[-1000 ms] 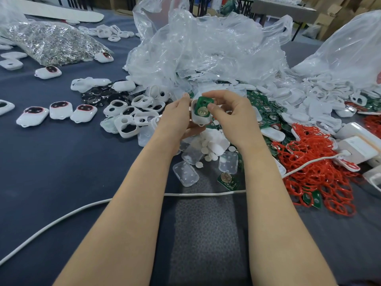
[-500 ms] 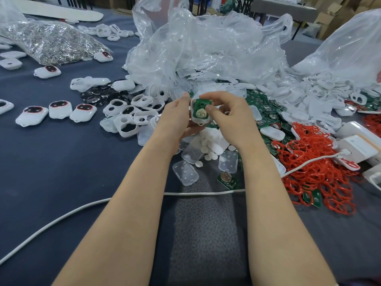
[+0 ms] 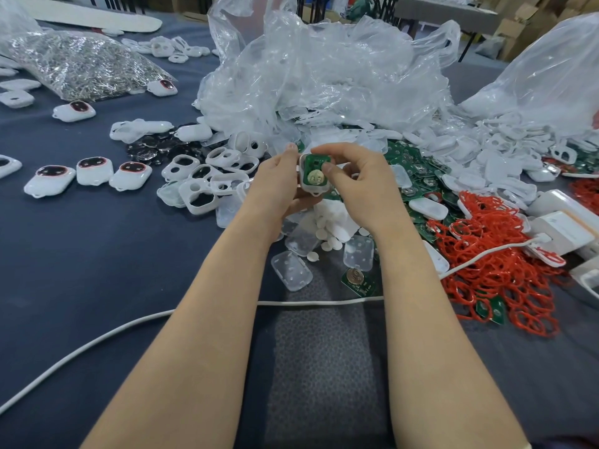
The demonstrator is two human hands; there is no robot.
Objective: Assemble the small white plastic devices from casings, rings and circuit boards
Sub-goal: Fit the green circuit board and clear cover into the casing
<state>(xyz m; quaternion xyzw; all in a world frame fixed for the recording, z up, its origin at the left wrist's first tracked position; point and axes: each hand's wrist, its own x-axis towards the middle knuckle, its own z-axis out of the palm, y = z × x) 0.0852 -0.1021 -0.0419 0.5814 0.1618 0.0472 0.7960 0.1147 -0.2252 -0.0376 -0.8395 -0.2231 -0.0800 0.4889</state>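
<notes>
A person's two bare forearms reach forward over a dark blue cloth-covered table (image 3: 81,254). Between the hands, raised just above the clutter in the middle of the table, sits a small white plastic casing (image 3: 311,188) with its open side facing the camera. A green rectangular circuit board (image 3: 311,160) lies inside it, with a round pale gold disc (image 3: 315,177) on the board's lower half.

The left hand (image 3: 275,186) grips the casing from its left side, with the fingers curled underneath and the thumb tip up by its top left corner. The right hand (image 3: 359,186) pinches it from the right: the forefinger curls over the top edge and the thumb tip presses on the board's right edge, beside the disc. Its other fingers are bent in behind.

Below the hands lie small white round pads (image 3: 327,228), clear rectangular plastic lids (image 3: 291,270) and one loose green board with a metal disc (image 3: 356,280). A heap of green circuit boards (image 3: 418,176) spreads to the right, and beyond it a tangled heap of red rings (image 3: 496,264), touching white boxes (image 3: 564,225). To the left are open white casing frames (image 3: 207,186) and a row of closed white devices with dark faces (image 3: 94,171). Crumpled clear plastic bags (image 3: 324,66) rise behind the hands, and a clear bag of silvery metal parts (image 3: 81,63) lies far left. A white cable (image 3: 129,325) runs across the table under both forearms.
</notes>
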